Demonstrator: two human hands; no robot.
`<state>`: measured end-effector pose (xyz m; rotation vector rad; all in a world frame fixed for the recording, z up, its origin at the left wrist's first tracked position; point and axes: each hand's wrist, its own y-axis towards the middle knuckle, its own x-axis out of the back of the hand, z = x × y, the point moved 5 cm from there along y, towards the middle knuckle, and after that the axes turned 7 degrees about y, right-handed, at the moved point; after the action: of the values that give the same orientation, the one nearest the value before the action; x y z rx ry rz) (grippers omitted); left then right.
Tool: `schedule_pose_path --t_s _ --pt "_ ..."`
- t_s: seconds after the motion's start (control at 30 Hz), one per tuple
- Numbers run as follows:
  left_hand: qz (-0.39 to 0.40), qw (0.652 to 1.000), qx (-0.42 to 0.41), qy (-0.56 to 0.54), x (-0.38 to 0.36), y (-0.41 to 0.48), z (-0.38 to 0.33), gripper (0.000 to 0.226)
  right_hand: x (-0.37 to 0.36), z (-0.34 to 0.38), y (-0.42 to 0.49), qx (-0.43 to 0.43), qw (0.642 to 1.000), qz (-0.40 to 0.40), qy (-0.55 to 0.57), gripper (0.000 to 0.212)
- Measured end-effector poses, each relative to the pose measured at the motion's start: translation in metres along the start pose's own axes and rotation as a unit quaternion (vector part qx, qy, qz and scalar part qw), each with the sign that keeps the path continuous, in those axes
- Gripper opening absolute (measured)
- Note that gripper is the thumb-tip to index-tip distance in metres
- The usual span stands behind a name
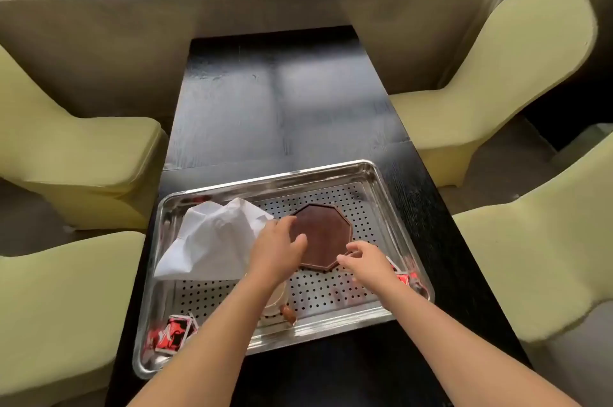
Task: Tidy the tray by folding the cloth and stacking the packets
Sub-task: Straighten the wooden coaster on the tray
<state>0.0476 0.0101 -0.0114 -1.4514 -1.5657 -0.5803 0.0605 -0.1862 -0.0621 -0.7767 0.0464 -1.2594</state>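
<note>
Hands: our left hand point(277, 249) and right hand point(366, 262) hover over the tray point(374, 171), fingers spread, holding nothing.
Cloth: we see the cloth point(212, 240) crumpled at far left.

Tray point(381, 174) on table point(282, 91): cloth point(212, 237) far-left, board point(323, 237) ctr, packets point(172, 333) near-left.

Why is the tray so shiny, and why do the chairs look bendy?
In the head view, window light glares off the metal tray and puts a pale sheen on the dark table; the wide lens bows the chairs near the edges; the right hand looks slightly blurred, while the left hand looks sharper.
</note>
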Motion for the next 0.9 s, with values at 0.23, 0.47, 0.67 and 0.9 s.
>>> schedule_pose_path --t_s 0.23,0.47,0.67,0.9 --pt "0.093 0.982 0.127 -0.101 -0.038 0.066 0.007 0.05 0.009 -0.008 0.043 -0.041 0.999 -0.028 0.017 0.054" --pt "0.135 0.952 0.228 -0.153 -0.076 0.086 0.032 0.032 0.005 -0.017 0.071 -0.058 0.996 -0.048 0.042 0.061" --pt "0.079 0.956 0.232 -0.163 -0.086 0.097 0.025 0.019 0.007 -0.024 0.082 -0.053 0.995 -0.077 0.038 0.056" --pt "0.094 0.943 0.213 -0.238 -0.093 0.119 -0.003 0.025 0.037 -0.021 0.099 -0.052 0.987 -0.137 0.068 0.054"
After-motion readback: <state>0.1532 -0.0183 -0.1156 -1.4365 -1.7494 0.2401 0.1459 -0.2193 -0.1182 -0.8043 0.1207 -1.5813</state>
